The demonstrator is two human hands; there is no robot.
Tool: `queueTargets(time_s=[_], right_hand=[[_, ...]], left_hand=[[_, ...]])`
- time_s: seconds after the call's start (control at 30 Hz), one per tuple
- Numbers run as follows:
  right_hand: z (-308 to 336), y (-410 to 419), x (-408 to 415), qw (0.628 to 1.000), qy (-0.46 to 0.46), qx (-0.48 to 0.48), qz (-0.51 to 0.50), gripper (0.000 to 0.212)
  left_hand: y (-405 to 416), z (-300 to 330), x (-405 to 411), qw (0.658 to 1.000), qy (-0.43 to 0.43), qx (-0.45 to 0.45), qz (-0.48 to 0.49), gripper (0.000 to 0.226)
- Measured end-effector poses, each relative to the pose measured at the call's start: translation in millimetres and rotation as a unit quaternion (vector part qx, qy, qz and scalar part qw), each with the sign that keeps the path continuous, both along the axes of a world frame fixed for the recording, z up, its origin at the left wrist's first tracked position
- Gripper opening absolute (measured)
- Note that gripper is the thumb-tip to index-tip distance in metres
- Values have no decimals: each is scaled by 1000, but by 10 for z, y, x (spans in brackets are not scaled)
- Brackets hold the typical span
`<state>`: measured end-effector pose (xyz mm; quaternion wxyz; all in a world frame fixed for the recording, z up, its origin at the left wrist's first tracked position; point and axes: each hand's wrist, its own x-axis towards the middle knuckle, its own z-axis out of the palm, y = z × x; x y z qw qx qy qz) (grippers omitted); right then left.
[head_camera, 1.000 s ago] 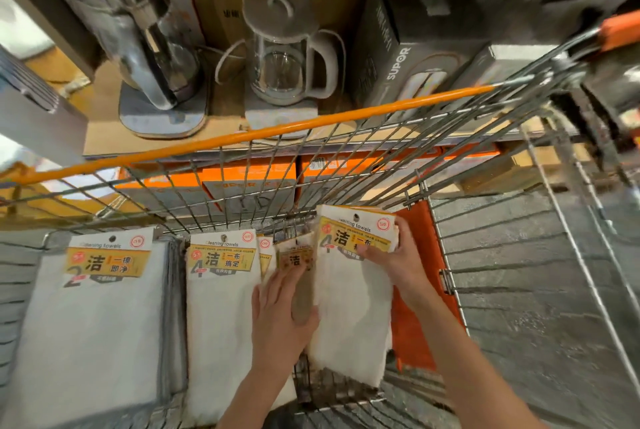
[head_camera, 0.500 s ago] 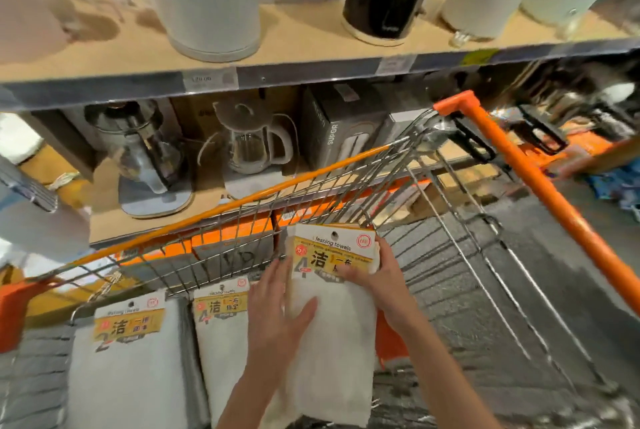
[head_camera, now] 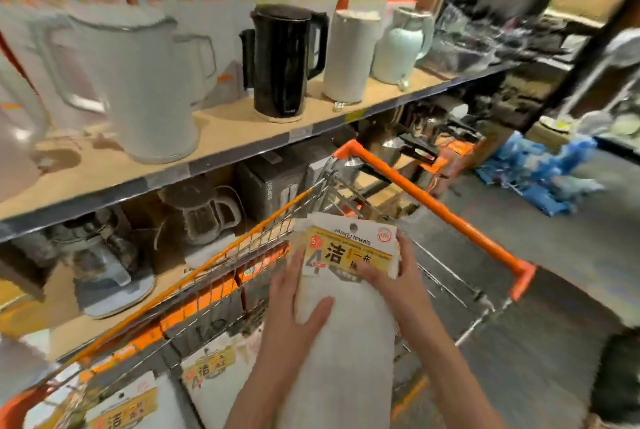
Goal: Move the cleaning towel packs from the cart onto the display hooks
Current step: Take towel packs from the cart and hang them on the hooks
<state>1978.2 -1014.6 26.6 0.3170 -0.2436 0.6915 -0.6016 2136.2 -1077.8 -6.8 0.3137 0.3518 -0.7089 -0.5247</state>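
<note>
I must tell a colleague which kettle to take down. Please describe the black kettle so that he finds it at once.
Look at the long wooden shelf above the orange cart. On it stands a row of kettles, and the black kettle is near the middle, between a large white kettle and a white jug. It is the only dark one; all its neighbours are pale.

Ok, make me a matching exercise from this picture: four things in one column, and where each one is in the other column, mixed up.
Things
1. towel pack
2. black kettle
3. glass coffee pot
4. blue bundle

Places
A. on the floor beyond the cart
B. on the lower shelf, behind the cart's rim
C. held between the left hand and the right hand, above the cart
D. on the upper shelf, among pale kettles

Pairs: 1-C, 2-D, 3-B, 4-A
</note>
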Motion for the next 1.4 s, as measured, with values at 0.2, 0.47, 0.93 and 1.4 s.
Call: queueTargets(time_s=[0.2,0.47,0.93,1.4], right_hand=[[395,630,107,991,75,-61,-91,80],[857,1643,87,963,139,-84,-214,79],[1289,4152,311,857,238,-114,-443,76],[1455,6787,1010,771,276,-50,-572,73]], left_hand=[[337,312,-170,995,12,-40,-89,78],[981,751,-554,972,71,-58,-218,81],[3246,1254,-1112,878,117,-4,-465,83],[5913,1320,-1013,751,138,102,-637,85]])
